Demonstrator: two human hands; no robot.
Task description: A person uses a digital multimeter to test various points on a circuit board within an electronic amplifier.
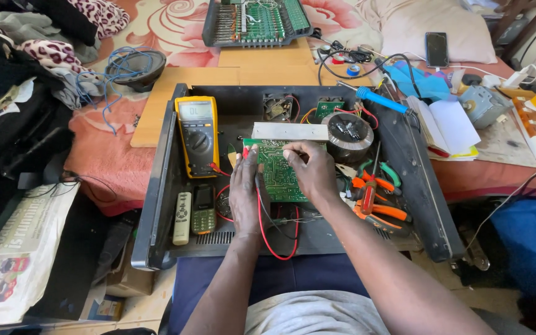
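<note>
Home bedroom used as electronics repair spot: floral bedsheet point(175, 28), pillow point(429, 25), multimeter point(198, 133), soldering iron point(379, 99), pliers point(379, 211).

Chassis tray point(164, 186) crowded; yellow multimeter point(197, 135) just left of green circuit board point(277, 170); remote point(182, 218) and small phone point(204, 209) below it; toroidal transformer point(348, 135) upper right; pliers and screwdriver point(373, 198) block right side; red leads point(267, 236) cross front; open floor strip near front vent point(218, 237).
</note>
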